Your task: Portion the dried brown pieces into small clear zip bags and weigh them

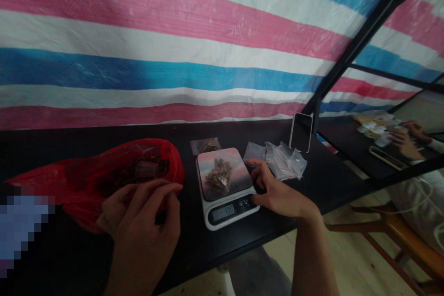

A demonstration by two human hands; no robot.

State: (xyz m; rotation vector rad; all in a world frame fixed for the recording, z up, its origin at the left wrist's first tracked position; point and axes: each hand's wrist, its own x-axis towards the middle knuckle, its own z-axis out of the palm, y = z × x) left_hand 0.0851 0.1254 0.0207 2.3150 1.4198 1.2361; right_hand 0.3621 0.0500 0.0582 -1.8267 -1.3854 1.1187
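A white kitchen scale [227, 212] with a lit display stands on the black table, and a clear plastic bag of brown dried pieces [219, 175] lies on its plate. My right hand [277, 192] rests at the scale's right side, thumb against the button panel, index finger stretched toward the plate's far corner; it grips nothing. In front of a red plastic bag [173, 157] filled with dark brown pieces is my left hand [145, 222], thumb and fingertips pinched together. Whatever may be between them is hidden. A small clear packet [147, 169] lies on the pieces inside the red bag.
Behind the scale lies another filled clear bag [208, 145]. Several clear zip bags [284, 159] are spread at the right, near an upright phone [301, 132]. A striped tarp [156, 74] hangs behind the table. Farther right, another person's hands [404, 141] are over packets.
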